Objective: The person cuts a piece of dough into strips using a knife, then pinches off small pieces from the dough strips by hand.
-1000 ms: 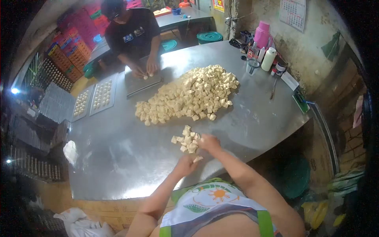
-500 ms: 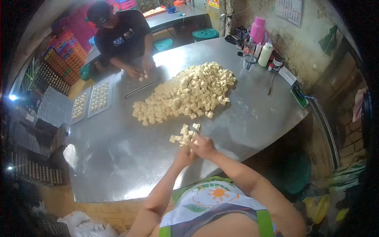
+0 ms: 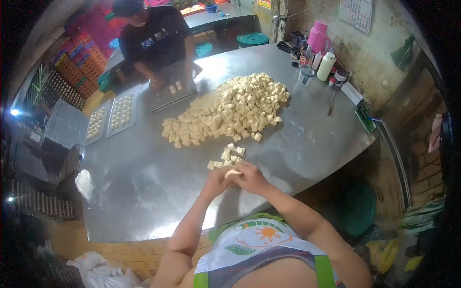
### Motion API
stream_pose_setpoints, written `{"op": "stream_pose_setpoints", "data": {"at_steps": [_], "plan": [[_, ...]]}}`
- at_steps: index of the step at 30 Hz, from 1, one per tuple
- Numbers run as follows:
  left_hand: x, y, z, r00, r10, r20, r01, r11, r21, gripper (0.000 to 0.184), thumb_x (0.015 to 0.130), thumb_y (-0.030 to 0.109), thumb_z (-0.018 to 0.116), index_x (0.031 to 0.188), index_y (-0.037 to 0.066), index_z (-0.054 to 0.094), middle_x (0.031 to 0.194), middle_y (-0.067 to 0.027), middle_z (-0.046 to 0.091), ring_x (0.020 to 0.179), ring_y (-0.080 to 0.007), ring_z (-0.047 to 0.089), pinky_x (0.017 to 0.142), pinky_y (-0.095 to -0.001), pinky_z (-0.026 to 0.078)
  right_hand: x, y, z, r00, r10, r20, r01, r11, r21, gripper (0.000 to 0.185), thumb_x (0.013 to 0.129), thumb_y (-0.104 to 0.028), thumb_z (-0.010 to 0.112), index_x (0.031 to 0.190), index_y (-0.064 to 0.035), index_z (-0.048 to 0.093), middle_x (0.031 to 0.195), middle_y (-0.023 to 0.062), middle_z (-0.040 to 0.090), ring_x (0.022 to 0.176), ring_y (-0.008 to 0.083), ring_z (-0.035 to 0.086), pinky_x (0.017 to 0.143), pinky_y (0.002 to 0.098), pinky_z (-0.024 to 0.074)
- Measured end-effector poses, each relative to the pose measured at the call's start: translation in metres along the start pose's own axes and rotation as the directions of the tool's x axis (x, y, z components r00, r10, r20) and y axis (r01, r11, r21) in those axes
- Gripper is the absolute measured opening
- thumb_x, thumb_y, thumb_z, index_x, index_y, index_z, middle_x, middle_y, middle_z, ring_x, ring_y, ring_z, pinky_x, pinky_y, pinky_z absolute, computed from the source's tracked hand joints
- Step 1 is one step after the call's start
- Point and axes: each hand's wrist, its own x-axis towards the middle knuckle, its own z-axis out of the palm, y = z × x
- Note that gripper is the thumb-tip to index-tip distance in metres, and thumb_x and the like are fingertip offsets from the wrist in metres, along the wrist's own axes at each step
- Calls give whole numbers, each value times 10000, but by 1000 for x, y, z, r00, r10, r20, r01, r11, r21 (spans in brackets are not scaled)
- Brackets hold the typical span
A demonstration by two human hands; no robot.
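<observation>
My left hand (image 3: 216, 182) and my right hand (image 3: 253, 179) meet low over the near part of the steel table. Between their curled fingers a pale dough piece (image 3: 233, 173) shows, and both hands are closed on it. Just beyond my fingertips lies a small cluster of cut dough pieces (image 3: 225, 156). Farther off, a large heap of dough pieces (image 3: 240, 105) spreads across the middle of the table. My palms and the underside of the held dough are hidden.
Across the steel table (image 3: 144, 192) a co-worker (image 3: 156, 43) stands by a few dough balls (image 3: 176, 87). Trays of dough balls (image 3: 121, 113) lie at the left, near a white flour mound (image 3: 84, 183). Bottles (image 3: 325, 66), a pink thermos (image 3: 317, 37) and a knife (image 3: 331, 103) sit at right.
My hands have gone from overlapping to side by side, with pale dough showing between them. The co-worker's hands have moved apart, away from the dough balls.
</observation>
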Motion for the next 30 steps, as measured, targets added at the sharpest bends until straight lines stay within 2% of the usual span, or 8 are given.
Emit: {"op": "stream_pose_setpoints", "data": {"at_steps": [4,8,10,12,14,17,24,30], "plan": [[-5,-14,46,968,159,-192,-146,986,81,300,802,97,640,1098,74,684,844,-193,689,771,-320,684,699,-405,520,-14,21,5,979,52,-198,-61,997,-42,329,807,-305,719,987,-40,645,972,215,668,820,399,646,728,449,510],[-23,7,46,987,87,131,-134,906,401,328,777,31,613,1095,63,685,914,-191,696,874,-340,692,743,-416,531,-13,75,-5,943,328,-62,-334,920,-203,385,807,-340,717,1051,-50,652,909,223,676,794,410,653,734,460,514],[-28,29,46,952,291,96,-306,926,221,396,771,-27,594,1149,67,665,979,-182,696,924,-329,689,744,-397,539,-15,90,-21,891,406,204,-358,903,-237,489,786,-380,734,1127,-44,634,1045,234,661,914,402,657,802,454,514],[-13,25,39,872,489,-23,-488,871,53,470,766,-85,576,1203,71,646,1043,-173,696,974,-317,685,745,-379,548,-17,75,-18,960,277,43,-256,928,-272,495,793,-361,735,1151,-38,620,1114,234,635,969,388,646,828,443,508],[-9,-11,23,988,-153,-28,145,971,-192,624,755,-164,553,1319,102,574,1153,-142,676,1053,-291,667,738,-320,555,-19,47,-13,981,148,-124,-179,935,-306,503,800,-341,735,1176,-33,607,1183,234,609,1023,374,635,853,433,502],[-13,17,35,984,15,-176,-62,962,-265,517,883,-98,510,1375,57,469,1023,-106,708,899,-187,672,608,-285,546,-11,22,-15,955,151,256,-165,986,34,415,831,-228,730,1183,-55,595,1167,213,603,1046,375,624,860,415,502],[-5,-17,10,991,38,-128,-20,990,138,236,910,-49,551,1116,6,652,834,-59,692,650,-109,638,584,-271,534,-4,11,3,984,171,-56,-159,973,167,301,838,-223,731,1033,-28,611,997,174,658,920,364,653,781,399,524],[-8,-11,-1,946,-300,122,322,832,-453,132,915,97,587,909,-3,673,676,-33,647,613,-88,604,560,-271,481,-7,28,29,978,116,-171,-100,990,100,228,840,-201,747,943,-33,631,802,138,666,659,246,651,610,344,515]]}}
